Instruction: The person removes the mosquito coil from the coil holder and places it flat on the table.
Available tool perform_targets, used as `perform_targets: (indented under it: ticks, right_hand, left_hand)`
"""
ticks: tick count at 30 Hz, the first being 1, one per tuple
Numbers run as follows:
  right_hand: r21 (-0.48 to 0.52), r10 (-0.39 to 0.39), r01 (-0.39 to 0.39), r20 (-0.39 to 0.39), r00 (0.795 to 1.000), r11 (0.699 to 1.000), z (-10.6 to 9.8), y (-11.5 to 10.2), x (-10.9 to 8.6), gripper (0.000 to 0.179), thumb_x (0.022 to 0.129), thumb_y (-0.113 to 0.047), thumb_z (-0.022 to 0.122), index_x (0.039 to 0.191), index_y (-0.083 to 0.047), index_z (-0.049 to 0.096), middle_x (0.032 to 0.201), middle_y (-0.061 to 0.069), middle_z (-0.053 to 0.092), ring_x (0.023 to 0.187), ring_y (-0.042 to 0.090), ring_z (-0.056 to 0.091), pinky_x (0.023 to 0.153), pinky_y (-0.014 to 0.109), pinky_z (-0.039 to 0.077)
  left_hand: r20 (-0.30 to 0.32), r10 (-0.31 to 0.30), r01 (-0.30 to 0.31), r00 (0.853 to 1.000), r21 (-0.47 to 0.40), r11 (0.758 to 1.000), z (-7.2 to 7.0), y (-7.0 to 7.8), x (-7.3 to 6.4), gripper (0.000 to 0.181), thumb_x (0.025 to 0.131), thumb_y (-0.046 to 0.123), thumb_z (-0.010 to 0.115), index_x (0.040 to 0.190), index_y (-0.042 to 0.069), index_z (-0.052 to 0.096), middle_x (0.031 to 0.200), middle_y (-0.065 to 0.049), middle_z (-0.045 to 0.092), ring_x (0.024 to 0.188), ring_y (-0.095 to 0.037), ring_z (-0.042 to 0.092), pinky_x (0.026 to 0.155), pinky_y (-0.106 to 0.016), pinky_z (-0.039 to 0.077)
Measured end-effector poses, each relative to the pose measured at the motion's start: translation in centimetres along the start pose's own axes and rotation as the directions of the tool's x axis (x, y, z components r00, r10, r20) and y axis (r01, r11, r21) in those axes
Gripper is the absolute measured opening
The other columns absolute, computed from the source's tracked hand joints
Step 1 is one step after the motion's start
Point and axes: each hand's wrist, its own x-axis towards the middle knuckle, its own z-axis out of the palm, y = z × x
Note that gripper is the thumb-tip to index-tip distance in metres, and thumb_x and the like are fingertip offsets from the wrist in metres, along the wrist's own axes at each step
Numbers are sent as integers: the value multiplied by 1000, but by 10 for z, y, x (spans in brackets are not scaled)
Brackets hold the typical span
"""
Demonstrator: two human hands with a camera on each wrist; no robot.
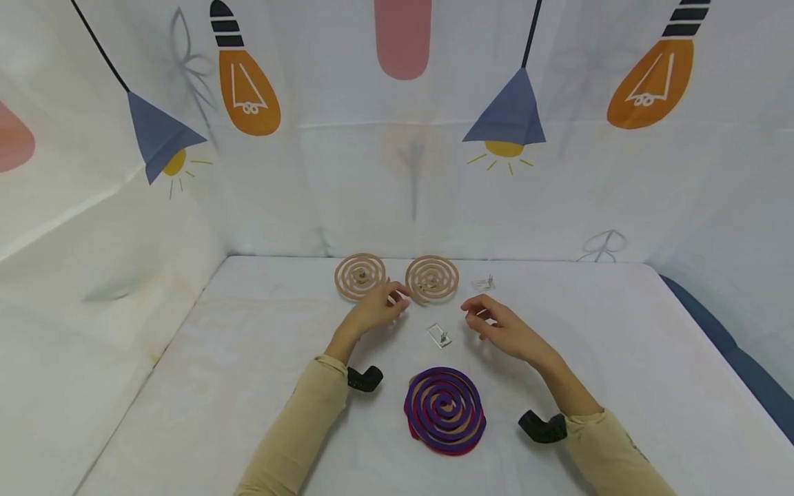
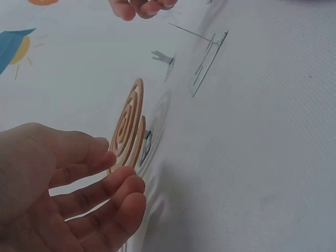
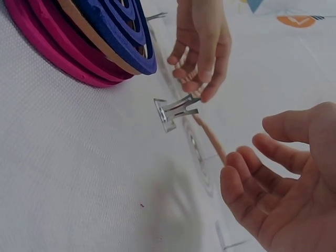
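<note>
Two tan mosquito coils sit side by side at the back of the table, the left one (image 1: 360,275) and the right one (image 1: 432,278). In the left wrist view a tan coil (image 2: 127,126) is raised off the cloth, with a bit of metal stand under it. My left hand (image 1: 377,305) hovers by the coils, fingers loosely bent and holding nothing. To the right, my right hand (image 1: 502,327) is likewise relaxed above the table, its fingers around nothing. Between the hands lies a small metal coil stand (image 1: 440,335), its prong bent upward.
Nearer me is a stack of coils (image 1: 444,410), purple on top with tan and magenta below. Another metal stand (image 1: 484,283) lies right of the tan coils. A printed cloth wall (image 1: 347,186) rises behind the white table (image 1: 248,386).
</note>
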Motion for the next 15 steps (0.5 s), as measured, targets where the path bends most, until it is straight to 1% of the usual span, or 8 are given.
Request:
perform_targets:
  ticks: [2,6,10,15]
  right_hand:
    - [0,-3,3,-9,1000,1000,0,2,1,33,98,-17,51,123,4,49,116,25,55,99,31,58,69,31,54]
    - [3,1,-1,-27,1000,1000,0,5,3,33,97,-16,52,124,3,49,115,24,55,98,26,58,70,32,54]
    - [14,5,-4,-46,999,1000,0,7,5,32,97,-14,52,124,4,48,114,24,54,98,27,58,70,35,55]
    - [47,11,-8,-65,998,999,0,9,10,34,95,-10,54,125,5,46,113,26,53,97,27,58,70,37,55]
  left_hand:
    - [-15,-10,10,1000,15,1000,0,-1,1,26,93,18,59,116,9,62,97,-12,65,68,-12,63,60,-24,48]
    - [-37,-5,6,999,43,999,1,-2,3,27,93,20,58,117,10,61,100,-11,67,72,-13,65,64,-25,49]
    - [-61,9,-7,998,31,999,2,-2,6,26,93,18,58,117,9,61,99,-11,67,73,-16,66,64,-25,48]
    - [-112,40,-37,993,24,999,1,1,11,25,91,14,59,114,5,62,94,-13,68,74,-21,67,61,-22,47]
